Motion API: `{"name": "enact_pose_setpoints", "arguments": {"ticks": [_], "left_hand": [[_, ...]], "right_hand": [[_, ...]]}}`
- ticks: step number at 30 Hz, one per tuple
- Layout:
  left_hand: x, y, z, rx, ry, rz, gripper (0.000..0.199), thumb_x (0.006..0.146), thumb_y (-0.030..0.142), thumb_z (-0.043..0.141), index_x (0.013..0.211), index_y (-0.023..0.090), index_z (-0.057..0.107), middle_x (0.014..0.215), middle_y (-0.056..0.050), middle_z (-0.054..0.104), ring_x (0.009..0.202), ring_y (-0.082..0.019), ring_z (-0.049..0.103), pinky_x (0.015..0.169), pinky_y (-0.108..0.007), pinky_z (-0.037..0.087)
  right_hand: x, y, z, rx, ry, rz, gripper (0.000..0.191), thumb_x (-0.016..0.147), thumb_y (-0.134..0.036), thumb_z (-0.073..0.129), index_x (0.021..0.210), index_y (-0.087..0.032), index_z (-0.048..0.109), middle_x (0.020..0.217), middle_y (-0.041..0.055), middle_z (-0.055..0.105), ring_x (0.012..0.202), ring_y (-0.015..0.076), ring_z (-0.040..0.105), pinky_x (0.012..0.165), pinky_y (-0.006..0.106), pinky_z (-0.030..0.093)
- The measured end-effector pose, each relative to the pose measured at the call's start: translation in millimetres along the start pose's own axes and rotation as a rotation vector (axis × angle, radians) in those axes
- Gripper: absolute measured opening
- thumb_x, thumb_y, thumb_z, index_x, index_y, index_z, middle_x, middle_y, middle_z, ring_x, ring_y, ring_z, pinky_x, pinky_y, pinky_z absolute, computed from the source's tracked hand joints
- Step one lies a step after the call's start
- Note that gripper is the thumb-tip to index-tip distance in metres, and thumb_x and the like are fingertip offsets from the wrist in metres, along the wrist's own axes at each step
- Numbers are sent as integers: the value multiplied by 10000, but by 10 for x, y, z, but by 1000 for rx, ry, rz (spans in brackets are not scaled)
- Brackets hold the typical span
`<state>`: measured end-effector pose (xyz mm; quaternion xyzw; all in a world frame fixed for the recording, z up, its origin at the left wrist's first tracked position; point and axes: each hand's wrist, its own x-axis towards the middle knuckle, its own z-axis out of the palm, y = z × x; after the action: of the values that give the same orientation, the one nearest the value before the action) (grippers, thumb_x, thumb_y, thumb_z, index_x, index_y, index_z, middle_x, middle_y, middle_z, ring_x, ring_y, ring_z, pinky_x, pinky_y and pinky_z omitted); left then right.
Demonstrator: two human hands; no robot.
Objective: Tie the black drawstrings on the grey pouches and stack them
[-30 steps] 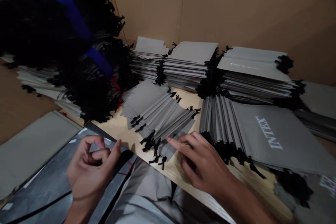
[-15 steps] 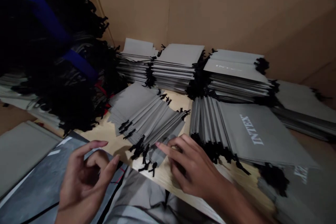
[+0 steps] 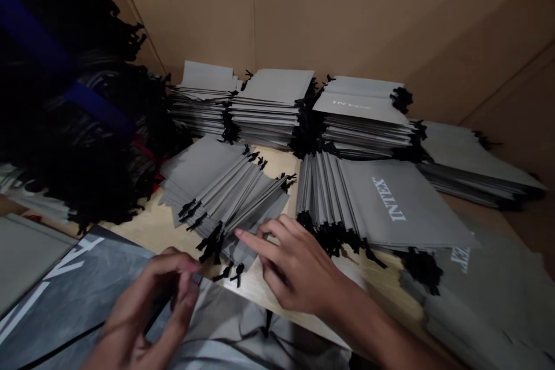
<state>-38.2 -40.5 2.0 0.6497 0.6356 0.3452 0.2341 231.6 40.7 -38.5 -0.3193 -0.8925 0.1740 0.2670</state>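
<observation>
In the head view, the left hand [image 3: 151,306] hangs in front of the near edge of the pale wooden counter [image 3: 143,214], its thumb and fingertips curled close to one another; whether they meet, or pinch anything small, I cannot tell. The right hand [image 3: 297,266] lies over the counter with its fingers loosely bent and apart, the index finger stretched out so that its tip rests at the near end of the fanned gray pouches [image 3: 236,185]. These lie overlapping on the counter in front of the person, between the two hands and the back stacks, with black knotted cords [image 3: 212,243] sticking out at their ends.

Just right of the fan, a second row of pouches [image 3: 396,202] leans over, its outermost one showing white INTEX lettering. Behind, three stacks [image 3: 271,110] stand side by side before a brown wall [image 3: 325,11], and another stack [image 3: 472,156] lies further right. On the left rises a dark heap of black cords [image 3: 99,185] crossed by a blue strap [image 3: 99,107]. Gray cloth [image 3: 229,324] shows below the counter's edge.
</observation>
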Motion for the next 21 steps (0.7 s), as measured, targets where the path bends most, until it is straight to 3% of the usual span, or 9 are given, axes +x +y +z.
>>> {"name": "enact_pose_setpoints", "arguments": {"ticks": [4,6,10,16,21], "left_hand": [[102,-14,-32,160,-277,216,246,1001,395,701,1230,317,657,1003,-9,745,667,-147,707,633,-195,591],[132,-76,-19,228,-348,251,273,1005,404,719,1260,325,659,1073,-2,756,572,-108,660,626,-190,578],[142,-240,59,284,-349,242,231,1046,458,671,1240,334,688,1148,9,765,516,-89,641,595,-189,552],[168,-271,111,159,-331,256,156,1076,408,631,1102,308,747,1060,11,776,865,-141,801,795,-170,563],[207,-124,104,39,-337,59,191,1047,430,635,1003,283,750,947,-6,772,846,-195,754,767,-221,565]], "right_hand": [[20,-38,-41,-16,-65,32,763,918,-94,530,1654,-274,446,1220,97,601,1062,276,504,936,431,486],[23,-51,-54,-9,-76,33,779,911,-91,534,1662,-272,435,1219,97,595,1068,274,500,955,428,484],[28,-66,-68,-12,-96,49,787,916,-87,534,1674,-268,421,1209,100,594,1079,276,499,959,422,484],[33,-59,-61,-5,-99,49,797,910,-87,537,1677,-273,419,1219,100,597,1092,275,505,971,425,486],[27,-71,-62,11,-92,58,780,916,-97,548,1664,-290,439,1233,93,604,1100,269,511,993,427,484]]}}
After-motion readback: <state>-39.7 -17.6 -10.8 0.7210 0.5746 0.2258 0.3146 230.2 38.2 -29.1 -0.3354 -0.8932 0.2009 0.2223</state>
